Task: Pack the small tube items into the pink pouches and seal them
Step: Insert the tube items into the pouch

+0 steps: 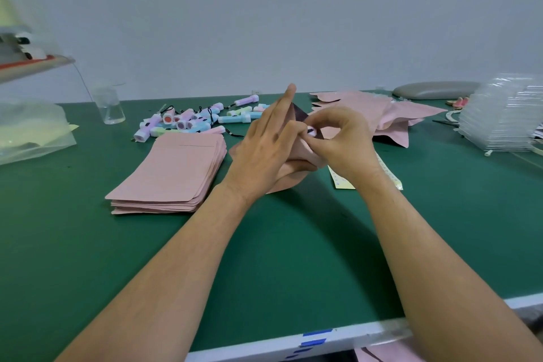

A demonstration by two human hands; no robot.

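Frame centre: left hand (264, 141) grips a pink pouch (286, 176); right hand (340, 138) pinches a tube (311, 130) at its mouth.

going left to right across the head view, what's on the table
clear plastic bag, glass beaker, stack of pink pouches, left hand holding a pouch, right hand pinching a tube, loose pink pouches, clear plastic trays

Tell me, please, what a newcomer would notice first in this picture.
Both hands meet mid-table: the left hand holds a pink pouch while the right hand pinches a small tube at its mouth. Left of them lies a stack of flat pouches, with a pile of pastel tubes behind it.
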